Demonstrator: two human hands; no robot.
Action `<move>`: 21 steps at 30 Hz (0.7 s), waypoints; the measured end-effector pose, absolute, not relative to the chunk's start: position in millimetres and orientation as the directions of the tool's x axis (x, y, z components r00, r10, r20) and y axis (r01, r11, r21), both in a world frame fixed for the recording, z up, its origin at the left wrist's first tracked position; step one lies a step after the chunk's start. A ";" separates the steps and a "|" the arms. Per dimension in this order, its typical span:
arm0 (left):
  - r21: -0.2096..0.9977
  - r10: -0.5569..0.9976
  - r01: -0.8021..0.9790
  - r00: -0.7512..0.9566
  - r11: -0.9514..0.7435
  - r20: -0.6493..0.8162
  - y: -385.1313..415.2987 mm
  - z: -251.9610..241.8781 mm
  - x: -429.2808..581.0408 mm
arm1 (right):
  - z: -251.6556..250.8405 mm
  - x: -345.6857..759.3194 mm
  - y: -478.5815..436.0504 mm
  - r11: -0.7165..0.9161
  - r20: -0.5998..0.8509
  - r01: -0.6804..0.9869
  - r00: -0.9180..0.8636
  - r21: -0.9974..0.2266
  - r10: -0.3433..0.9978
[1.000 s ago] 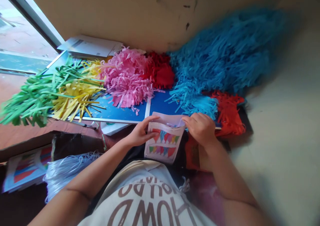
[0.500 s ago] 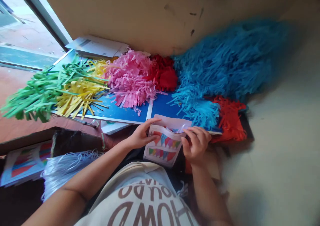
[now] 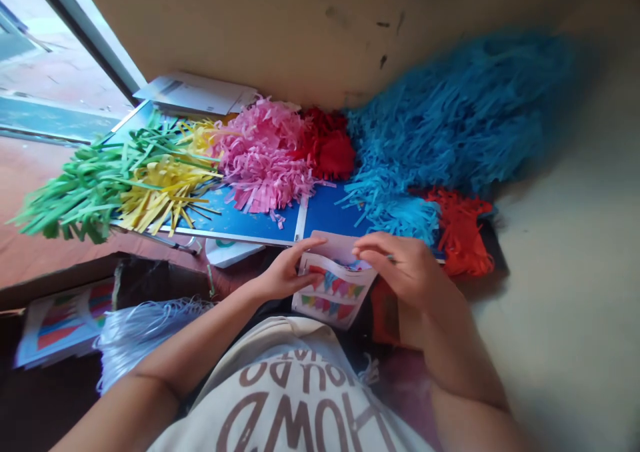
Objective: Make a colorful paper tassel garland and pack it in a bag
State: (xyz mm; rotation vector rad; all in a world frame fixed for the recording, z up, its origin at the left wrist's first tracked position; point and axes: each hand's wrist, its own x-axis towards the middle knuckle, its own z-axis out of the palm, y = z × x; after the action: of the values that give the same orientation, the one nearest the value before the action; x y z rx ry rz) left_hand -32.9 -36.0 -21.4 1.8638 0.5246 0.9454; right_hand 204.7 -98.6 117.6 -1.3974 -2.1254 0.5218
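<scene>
- Green and yellow paper fringes [image 3: 95, 195] are lying far left, spilling over a blue board [image 3: 250, 225]
- Pink paper fringe [image 3: 265, 162] is piling up beside red fringe [image 3: 327, 145]
- Blue fringe [image 3: 450, 119] is heaping far right
- White strands [image 3: 150, 342] are lying near left

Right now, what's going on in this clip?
A person is handling a clear packet with a bunting-printed card inside. Their left hand holds its left side, while their right hand lies over its top edge. Just beyond, fringed paper bunches in green, yellow, pink, red and blue lie heaped on a blue board.
</scene>
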 end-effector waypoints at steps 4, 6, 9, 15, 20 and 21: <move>0.893 0.714 -0.009 0.598 -0.449 0.365 -36.2 -20.6 -35.4 | 82.0 213.6 -107.8 0.450 0.473 0.735 -0.199 -0.507 0.858; 0.922 0.744 -0.009 0.587 -0.387 0.318 -35.2 -23.7 -36.0 | 48.9 210.6 -110.9 0.296 0.521 0.777 0.047 -0.555 0.852; 0.965 0.771 -0.081 0.587 -0.249 0.248 -30.1 -33.0 -38.0 | -5.1 200.9 -114.6 0.059 0.293 0.524 0.376 -0.850 0.879; 0.963 0.796 -0.097 0.546 -0.251 0.262 -11.4 -38.4 -36.8 | -48.8 177.8 -121.2 0.011 0.104 0.189 0.491 -0.982 0.865; 0.957 0.840 -0.059 0.466 -0.282 0.277 -3.4 -31.1 -23.2 | -42.4 181.5 -115.8 0.229 0.321 0.239 0.495 -0.944 0.807; 0.962 0.857 -0.051 0.444 -0.267 0.261 -3.0 -31.0 -20.8 | -42.9 184.0 -113.7 0.253 0.338 0.234 0.483 -0.939 0.808</move>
State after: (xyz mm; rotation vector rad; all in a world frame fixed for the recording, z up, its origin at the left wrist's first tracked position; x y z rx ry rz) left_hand -20.8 -3.0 -31.0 1.5982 0.7224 1.0348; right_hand 184.0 -113.7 -42.9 -1.2955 -1.0404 0.5055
